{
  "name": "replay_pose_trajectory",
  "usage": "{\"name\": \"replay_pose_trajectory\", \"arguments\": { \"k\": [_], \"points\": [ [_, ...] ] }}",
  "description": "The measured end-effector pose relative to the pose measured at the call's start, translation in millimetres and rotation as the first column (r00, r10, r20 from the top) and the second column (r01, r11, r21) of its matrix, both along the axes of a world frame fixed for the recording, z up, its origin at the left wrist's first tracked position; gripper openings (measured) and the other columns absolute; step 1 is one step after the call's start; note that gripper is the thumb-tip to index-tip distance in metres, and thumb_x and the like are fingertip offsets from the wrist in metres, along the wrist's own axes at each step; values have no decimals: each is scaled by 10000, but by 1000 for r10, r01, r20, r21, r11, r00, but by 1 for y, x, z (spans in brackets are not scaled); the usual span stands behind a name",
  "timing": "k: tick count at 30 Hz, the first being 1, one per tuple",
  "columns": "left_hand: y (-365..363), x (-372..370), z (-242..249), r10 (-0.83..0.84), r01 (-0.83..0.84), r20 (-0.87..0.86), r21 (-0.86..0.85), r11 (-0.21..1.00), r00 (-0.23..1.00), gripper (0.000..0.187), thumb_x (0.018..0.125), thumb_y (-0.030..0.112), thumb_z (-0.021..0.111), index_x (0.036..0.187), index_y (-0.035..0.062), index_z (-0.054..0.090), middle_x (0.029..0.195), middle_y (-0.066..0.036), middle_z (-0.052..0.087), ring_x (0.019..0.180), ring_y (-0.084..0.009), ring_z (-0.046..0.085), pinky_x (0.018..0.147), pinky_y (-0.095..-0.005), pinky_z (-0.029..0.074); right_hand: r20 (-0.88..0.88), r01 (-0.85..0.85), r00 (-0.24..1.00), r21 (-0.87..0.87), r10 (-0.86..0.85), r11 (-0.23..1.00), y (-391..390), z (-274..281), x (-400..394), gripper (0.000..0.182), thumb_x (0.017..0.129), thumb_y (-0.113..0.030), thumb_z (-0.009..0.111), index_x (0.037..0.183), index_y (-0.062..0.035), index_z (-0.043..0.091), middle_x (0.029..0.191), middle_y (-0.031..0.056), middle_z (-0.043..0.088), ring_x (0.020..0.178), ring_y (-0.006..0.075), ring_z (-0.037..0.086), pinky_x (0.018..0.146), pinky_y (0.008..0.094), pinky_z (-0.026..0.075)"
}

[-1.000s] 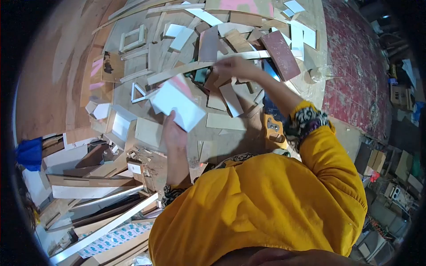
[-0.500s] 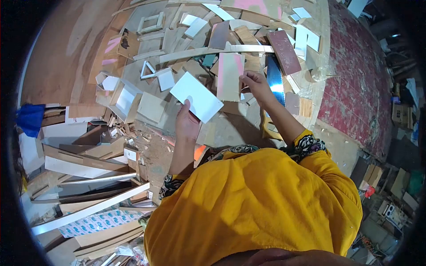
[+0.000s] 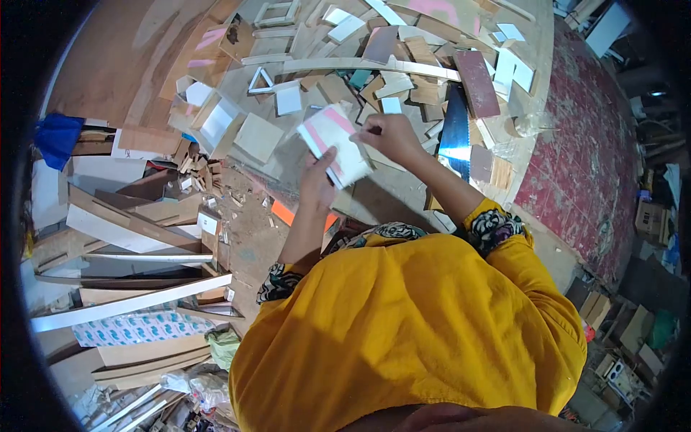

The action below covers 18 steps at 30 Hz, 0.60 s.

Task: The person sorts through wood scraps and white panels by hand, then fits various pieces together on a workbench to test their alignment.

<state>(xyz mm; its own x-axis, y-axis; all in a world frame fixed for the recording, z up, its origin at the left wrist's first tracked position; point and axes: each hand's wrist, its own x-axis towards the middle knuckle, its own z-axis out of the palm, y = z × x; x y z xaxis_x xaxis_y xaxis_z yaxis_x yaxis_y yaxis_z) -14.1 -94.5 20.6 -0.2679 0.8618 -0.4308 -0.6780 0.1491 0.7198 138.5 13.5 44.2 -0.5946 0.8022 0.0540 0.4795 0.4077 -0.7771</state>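
Note:
My left hand (image 3: 318, 181) grips a small white board (image 3: 308, 141) from below, its thumb on top. Over that board lies a pale wooden piece with pink stripes (image 3: 344, 153), the two nearly lined up and tilted. My right hand (image 3: 393, 138) has its fingers curled in a pinch at the right edge of the pink-striped piece. How firmly that pinch holds is hard to see. To the right of my right hand lies a handsaw with a blue blade (image 3: 455, 126), partly hidden by my forearm.
Wood offcuts cover the worktable, among them a maroon board (image 3: 476, 83) and a long pale strip (image 3: 374, 66). An open box-like piece (image 3: 219, 124) stands left. Stacked boards (image 3: 129, 223) fill the lower left. A worn red surface (image 3: 576, 144) lies right.
My right hand has brought the pink-striped piece left onto the white board in my left hand. The view has shifted slightly, so the table's contents sit further right.

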Motion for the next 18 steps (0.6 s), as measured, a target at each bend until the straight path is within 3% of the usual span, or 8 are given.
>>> {"name": "replay_pose_trajectory", "arguments": {
  "k": [2, 4, 5, 9, 11, 13, 16, 18],
  "points": [
    [-5, -27, -2, 128, -128, 6, 67, 989, 992, 421, 858, 80, 584, 1245, -1, 438, 1168, -102, 545, 1063, -220, 544, 923, -365, 435, -96, 63, 994, 43, -59, 997, 12, -6, -4, 236, 762, -254, 702, 756, -27, 639, 629, 122, 587, 543, 192, 562, 536, 318, 435],
    [-17, -59, 9, 261, -258, -3, 138, 956, 965, 404, 864, 88, 566, 1235, -14, 441, 1161, -118, 544, 1068, -243, 543, 931, -384, 431, -86, 157, 983, -43, -160, 987, 23, -13, 0, 279, 750, -345, 670, 748, -66, 656, 661, 124, 613, 604, 298, 592, 561, 380, 451],
    [-24, -79, 11, 326, -320, -36, 116, 940, 945, 403, 866, 96, 557, 1234, -18, 440, 1154, -122, 545, 1073, -249, 540, 935, -391, 430, 46, 151, 987, 44, -153, 987, 26, -15, 7, 249, 736, -315, 679, 840, -89, 668, 735, 121, 630, 677, 301, 610, 605, 381, 469],
    [-64, -125, 27, 509, -501, -118, 92, 861, 853, 465, 870, 144, 545, 1281, -12, 394, 1226, -132, 512, 1157, -280, 494, 985, -431, 405, 165, 103, 976, 211, -140, 972, 14, -53, 45, 185, 742, -248, 685, 851, -100, 668, 831, 101, 630, 723, 290, 615, 646, 369, 488],
    [-89, -146, 9, 519, -511, -97, 99, 854, 849, 438, 868, 150, 544, 1252, -20, 419, 1196, -136, 525, 1130, -275, 504, 972, -425, 406, 280, 154, 937, 208, -210, 966, 1, -63, 67, 215, 725, -212, 682, 920, -123, 668, 881, 105, 615, 789, 294, 618, 692, 394, 490],
    [-97, -145, -1, 514, -505, -66, 112, 856, 856, 413, 867, 156, 544, 1222, -28, 444, 1166, -139, 537, 1104, -270, 514, 960, -419, 407, 283, 164, 934, 206, -220, 965, 0, -79, 91, 233, 723, -205, 677, 943, -130, 666, 887, 106, 616, 793, 298, 617, 696, 396, 492],
    [-91, -129, -3, 510, -512, -76, -2, 859, 857, 417, 867, 176, 545, 1219, -25, 446, 1164, -130, 540, 1103, -271, 514, 966, -409, 396, 305, 205, 918, 178, -253, 962, 15, -76, 118, 286, 724, -199, 673, 1003, -144, 654, 950, 118, 615, 816, 314, 614, 709, 402, 496],
    [-77, -114, 0, 439, -442, -60, -56, 895, 897, 420, 869, 180, 540, 1221, -25, 441, 1157, -124, 543, 1109, -265, 510, 964, -398, 392, 257, 371, 856, 296, -448, 880, 31, -67, 130, 268, 724, -203, 677, 979, -123, 656, 989, 132, 612, 866, 316, 610, 744, 401, 493]
  ]
}}
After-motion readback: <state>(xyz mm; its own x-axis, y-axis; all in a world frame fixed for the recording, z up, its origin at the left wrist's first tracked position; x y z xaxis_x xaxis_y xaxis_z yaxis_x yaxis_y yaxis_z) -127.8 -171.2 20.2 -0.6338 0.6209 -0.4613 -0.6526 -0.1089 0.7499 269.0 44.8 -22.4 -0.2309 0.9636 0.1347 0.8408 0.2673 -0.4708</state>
